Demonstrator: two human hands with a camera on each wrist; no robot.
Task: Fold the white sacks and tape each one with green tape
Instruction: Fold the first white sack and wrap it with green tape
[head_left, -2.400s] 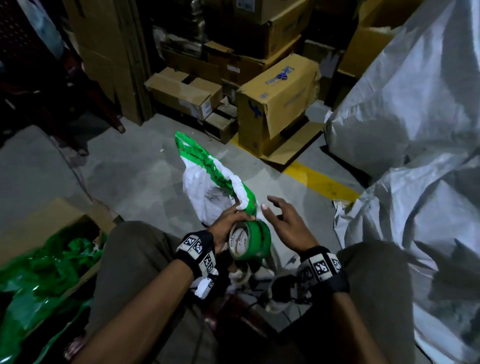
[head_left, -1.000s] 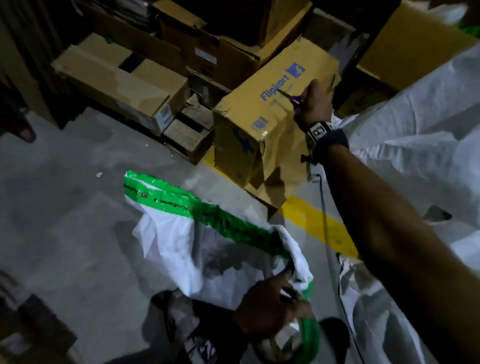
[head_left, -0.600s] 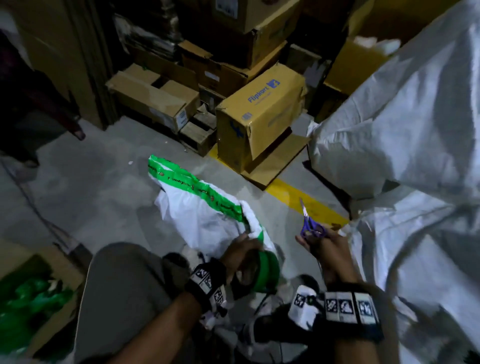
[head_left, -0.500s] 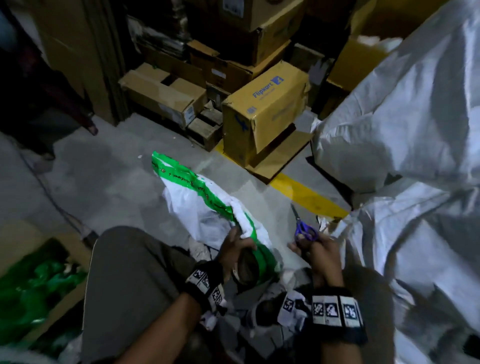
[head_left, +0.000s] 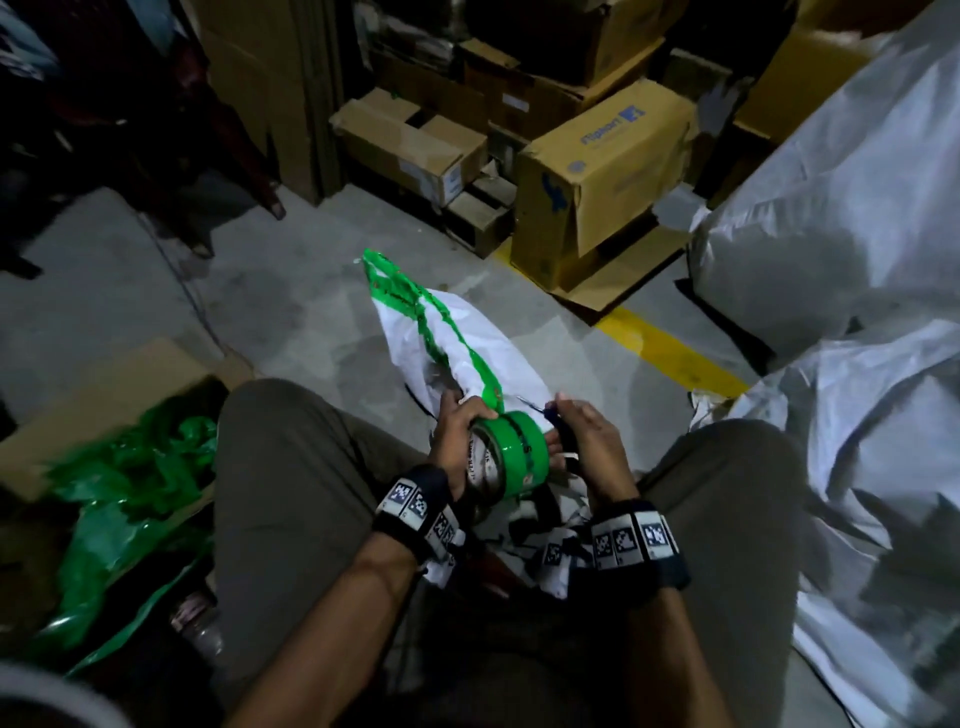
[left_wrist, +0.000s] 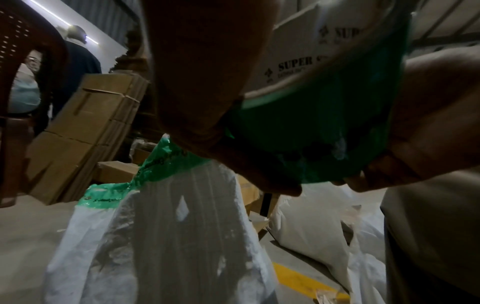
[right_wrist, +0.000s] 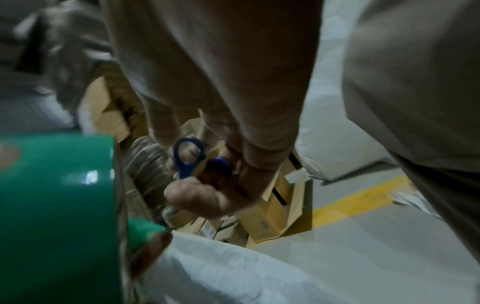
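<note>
A folded white sack (head_left: 457, 353) with a strip of green tape (head_left: 421, 317) along it stretches from my lap out over the floor; the left wrist view shows the sack (left_wrist: 168, 236) hanging below my fingers. My left hand (head_left: 460, 431) grips the green tape roll (head_left: 511, 452) between my knees, and the roll (left_wrist: 311, 133) fills that wrist view. Right beside the roll, my right hand (head_left: 582, 441) holds small blue-handled scissors (right_wrist: 189, 158), blades pointing at the tape near the roll. The roll (right_wrist: 57, 216) shows at the left of the right wrist view.
A cardboard box of crumpled green plastic (head_left: 130, 467) sits by my left knee. Large white sacks (head_left: 841, 322) are heaped on my right. Cardboard boxes (head_left: 597, 176) are stacked ahead past a yellow floor line (head_left: 670, 353). A person (left_wrist: 23, 86) is in the background near a chair.
My right hand reached out to the cardboard box, came back holding the scissors, and now has them up against the tape at the roll. My left hand kept hold of the roll.
</note>
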